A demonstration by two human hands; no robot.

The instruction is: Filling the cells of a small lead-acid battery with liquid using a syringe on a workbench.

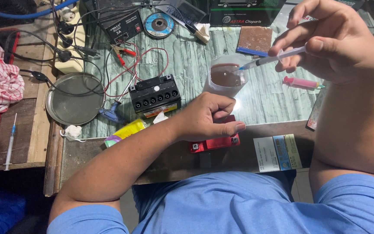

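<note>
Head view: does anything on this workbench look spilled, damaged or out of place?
Nothing looks spilled. One oddity: a spare syringe lies alone on the wooden shelf at the far left, away from the work. The right hand holds another syringe with its tip over the cup of brown liquid, which stands upright.

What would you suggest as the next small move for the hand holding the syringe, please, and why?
Probably pull the plunger back gently. The right hand holds the syringe with its tip dipped toward the brown liquid in the plastic cup, while the left hand rests on the red battery, so drawing liquid seems the natural step.
</note>
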